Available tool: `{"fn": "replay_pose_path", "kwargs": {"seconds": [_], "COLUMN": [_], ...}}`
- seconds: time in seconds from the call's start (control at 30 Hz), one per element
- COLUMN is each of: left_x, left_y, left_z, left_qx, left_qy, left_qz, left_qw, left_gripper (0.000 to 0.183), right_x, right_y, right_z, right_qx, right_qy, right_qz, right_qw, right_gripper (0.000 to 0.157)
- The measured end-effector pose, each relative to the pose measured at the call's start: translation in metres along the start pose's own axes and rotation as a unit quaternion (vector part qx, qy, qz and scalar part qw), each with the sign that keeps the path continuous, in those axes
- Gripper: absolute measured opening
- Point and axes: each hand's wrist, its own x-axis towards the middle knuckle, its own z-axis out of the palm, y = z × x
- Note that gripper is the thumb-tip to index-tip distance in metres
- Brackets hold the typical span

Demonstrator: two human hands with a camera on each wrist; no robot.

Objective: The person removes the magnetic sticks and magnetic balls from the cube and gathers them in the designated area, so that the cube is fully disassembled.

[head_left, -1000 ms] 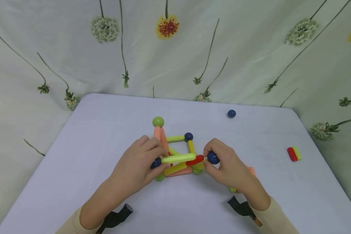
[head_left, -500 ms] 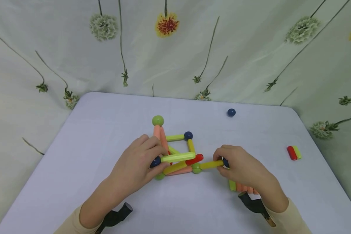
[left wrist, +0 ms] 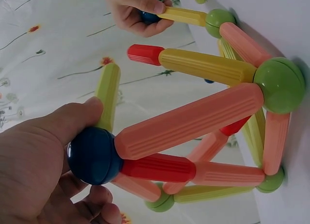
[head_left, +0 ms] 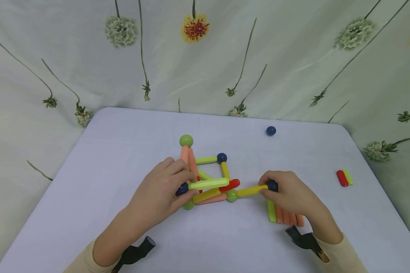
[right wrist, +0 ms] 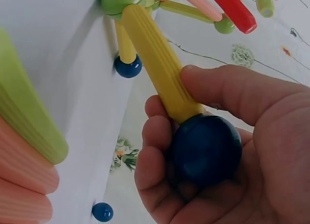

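- Your left hand (head_left: 164, 187) grips a glossy dark blue ball (left wrist: 94, 153) at the top of a framework of ridged, coloured rods and smooth balls (left wrist: 193, 120), thumb and fingers curled around it.
- From that ball a light green ridged rod (head_left: 208, 184) sticks out to the right, its far end free.
- Your right hand (head_left: 290, 191) pinches a yellow ridged rod (right wrist: 156, 59) near its outer end, fingers curled about the second dark blue ball (right wrist: 207, 149) fixed there.
- The rod's other end meets a glossy green ball (head_left: 232, 196) at the framework's right corner.
- The framework stands on the pale table (head_left: 140, 129), mostly between your hands.
- Near your right hand, a lime rod (head_left: 271, 211) lies beside a row of salmon rods (head_left: 286, 216).
- A loose navy ball (head_left: 271, 131) sits near the table's far edge.
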Motion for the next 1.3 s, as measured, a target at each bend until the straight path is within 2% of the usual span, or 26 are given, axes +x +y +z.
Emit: {"fn": "replay_pose_path", "kwargs": {"seconds": [0.2, 0.4, 0.47, 0.57, 0.67, 0.8, 0.87, 0.93, 1.03, 1.3], "left_x": [0.0, 0.0, 0.001, 0.001, 0.001, 0.001, 0.001, 0.001, 0.001, 0.001], "left_y": [0.001, 0.001, 0.001, 0.002, 0.002, 0.001, 0.001, 0.0, 0.0, 0.001], "left_z": [0.0, 0.001, 0.001, 0.001, 0.001, 0.001, 0.001, 0.001, 0.001, 0.0], "left_qx": [-0.002, 0.001, -0.002, -0.004, -0.004, -0.004, -0.005, -0.006, -0.007, -0.009], "left_qy": [-0.004, -0.005, -0.004, -0.002, -0.002, -0.001, 0.001, 0.001, 0.0, -0.004], "left_qz": [-0.006, -0.009, -0.008, -0.006, -0.004, -0.003, -0.002, -0.001, -0.001, -0.003], "left_qw": [1.0, 0.9999, 1.0, 1.0, 1.0, 1.0, 1.0, 1.0, 1.0, 1.0], "left_gripper": [0.021, 0.022, 0.022, 0.023, 0.024, 0.024, 0.023, 0.023, 0.023, 0.024], "right_x": [-0.001, -0.001, -0.002, -0.004, -0.002, 0.004, 0.007, 0.009, 0.011, 0.013], "right_y": [0.003, -0.001, -0.002, -0.003, -0.003, -0.004, -0.005, -0.007, -0.01, -0.015], "right_z": [0.001, 0.001, 0.001, 0.004, 0.01, 0.022, 0.029, 0.036, 0.044, 0.05], "right_qx": [0.009, -0.009, 0.003, 0.052, 0.137, 0.247, 0.274, 0.283, 0.274, 0.245], "right_qy": [0.011, 0.012, 0.022, 0.048, 0.064, 0.049, 0.031, 0.016, 0.006, 0.024], "right_qz": [-0.008, -0.011, -0.011, -0.004, 0.017, 0.045, 0.052, 0.054, 0.047, 0.029], "right_qw": [1.0, 1.0, 1.0, 0.997, 0.988, 0.967, 0.96, 0.957, 0.96, 0.969], "right_gripper": [0.015, 0.02, 0.022, 0.028, 0.032, 0.032, 0.029, 0.025, 0.021, 0.018]}}
